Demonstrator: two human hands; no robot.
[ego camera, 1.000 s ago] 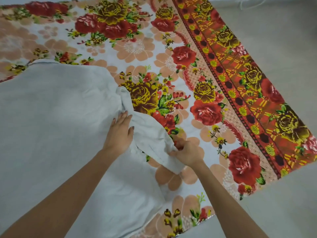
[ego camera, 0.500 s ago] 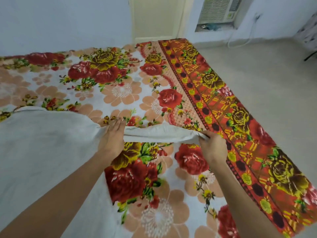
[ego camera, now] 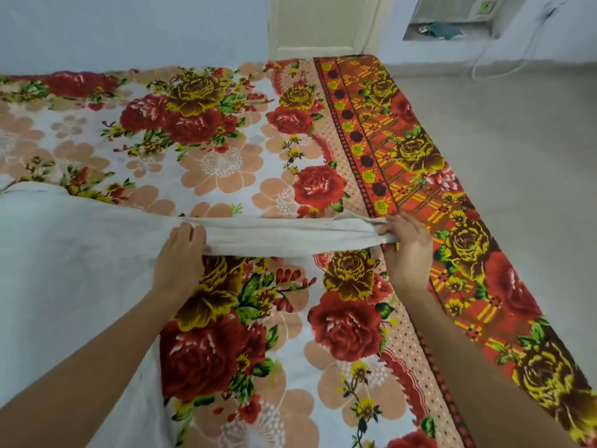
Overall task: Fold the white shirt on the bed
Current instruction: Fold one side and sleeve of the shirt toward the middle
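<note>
The white shirt (ego camera: 74,270) lies spread over the left half of the bed. One sleeve (ego camera: 284,236) stretches out to the right across the flowered bedsheet (ego camera: 226,163). My left hand (ego camera: 179,257) lies flat with straight fingers on the shirt where the sleeve joins the body. My right hand (ego camera: 407,244) pinches the sleeve's cuff end and holds it taut, near the sheet's red and orange border.
The bed's right edge (ego camera: 504,240) runs diagonally, with bare grey floor (ego camera: 533,156) beyond it. A pale wall and a cream door (ego camera: 323,24) stand behind the bed. A window air unit (ego camera: 452,14) sits at the top right, with a cable hanging beside it.
The bunched sleeve has been pulled out straight to the right by my right hand. My left hand stayed pressed at the shoulder. The view has tilted up, showing wall and door.
</note>
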